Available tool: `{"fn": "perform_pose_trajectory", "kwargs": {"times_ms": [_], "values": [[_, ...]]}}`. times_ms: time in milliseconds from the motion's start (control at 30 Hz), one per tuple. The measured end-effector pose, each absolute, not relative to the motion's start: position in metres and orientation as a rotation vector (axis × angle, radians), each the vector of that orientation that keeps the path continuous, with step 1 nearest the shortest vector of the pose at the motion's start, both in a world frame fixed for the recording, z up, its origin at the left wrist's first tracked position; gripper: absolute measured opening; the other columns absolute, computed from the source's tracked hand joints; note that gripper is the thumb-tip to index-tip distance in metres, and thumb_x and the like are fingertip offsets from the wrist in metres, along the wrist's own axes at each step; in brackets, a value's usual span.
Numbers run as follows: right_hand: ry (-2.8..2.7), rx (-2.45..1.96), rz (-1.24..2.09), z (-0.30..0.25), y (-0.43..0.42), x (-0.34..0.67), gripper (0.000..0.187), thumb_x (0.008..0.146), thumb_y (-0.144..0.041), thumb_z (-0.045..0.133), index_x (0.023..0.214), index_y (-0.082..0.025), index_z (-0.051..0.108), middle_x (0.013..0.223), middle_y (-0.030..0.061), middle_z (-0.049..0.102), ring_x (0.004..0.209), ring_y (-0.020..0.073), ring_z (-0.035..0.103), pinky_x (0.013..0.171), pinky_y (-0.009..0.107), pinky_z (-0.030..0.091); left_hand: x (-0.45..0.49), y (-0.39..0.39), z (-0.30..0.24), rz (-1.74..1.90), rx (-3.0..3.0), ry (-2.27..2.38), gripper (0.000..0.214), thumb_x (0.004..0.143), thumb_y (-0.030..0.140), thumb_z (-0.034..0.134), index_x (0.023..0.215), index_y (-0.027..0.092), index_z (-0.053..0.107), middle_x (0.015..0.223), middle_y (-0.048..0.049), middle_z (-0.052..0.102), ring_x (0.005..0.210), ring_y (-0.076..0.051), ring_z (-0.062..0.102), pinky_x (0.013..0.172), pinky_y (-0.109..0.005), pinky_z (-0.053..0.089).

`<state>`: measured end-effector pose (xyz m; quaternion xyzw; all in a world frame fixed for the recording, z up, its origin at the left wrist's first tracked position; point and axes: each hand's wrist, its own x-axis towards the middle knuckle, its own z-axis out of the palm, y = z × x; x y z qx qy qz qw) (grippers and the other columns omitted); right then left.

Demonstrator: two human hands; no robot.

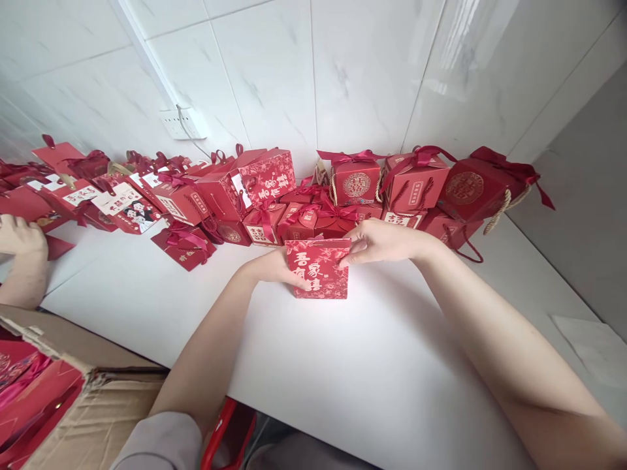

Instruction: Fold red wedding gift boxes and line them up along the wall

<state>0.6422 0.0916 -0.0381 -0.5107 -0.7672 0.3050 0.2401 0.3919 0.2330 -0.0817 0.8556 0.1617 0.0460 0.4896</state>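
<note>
Head view: my left hand [280,266] grips the left edge of a box [321,269], thumb across its face, and my right hand [379,243] pinches its top right corner with fingers closed. The box is glossy red card, squarish, printed with pale characters, and stands on the smooth white table [392,372]. Behind it, ribboned boxes [355,179] line the marbled wall [313,72]. A rough brown carton [98,405] sits lower left. Another person's hand [19,238] rests far left.
</note>
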Motion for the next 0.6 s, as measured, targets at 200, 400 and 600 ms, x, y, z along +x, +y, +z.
{"fn": "perform_pose_trajectory", "kwargs": {"times_ms": [200,400,600], "values": [[-2.160,-1.470,0.726,-0.043,0.095,0.643,0.044,0.088,-0.054,0.067,0.060,-0.020,0.068,0.056,-0.0036,0.061,0.049,0.0113,0.047,0.047,0.028,0.032,0.385,0.250,-0.089,-0.021,2.150,0.319,0.061,0.053,0.029,0.093,0.110,0.025,0.073,0.112,-0.0064,0.076,0.103,-0.028,0.073,0.088,-0.038,0.060],[-2.108,-1.477,0.640,-0.043,0.095,0.637,0.046,0.092,-0.055,0.062,0.065,-0.019,0.070,0.060,-0.0001,0.066,0.052,0.0132,0.055,0.054,0.028,0.040,0.384,0.253,-0.093,-0.024,1.952,0.367,0.044,0.062,0.032,0.089,0.102,0.021,0.075,0.099,-0.0076,0.078,0.094,-0.027,0.075,0.084,-0.039,0.061],[-1.401,-1.339,0.892,-0.048,0.102,0.627,0.046,0.092,-0.065,0.059,0.099,-0.020,0.064,0.089,0.0060,0.073,0.073,0.0184,0.071,0.071,0.030,0.056,0.396,0.250,-0.089,0.452,1.380,0.560,0.042,0.078,0.052,0.076,0.107,0.022,0.073,0.115,-0.0087,0.075,0.100,-0.025,0.073,0.083,-0.036,0.062]]}}
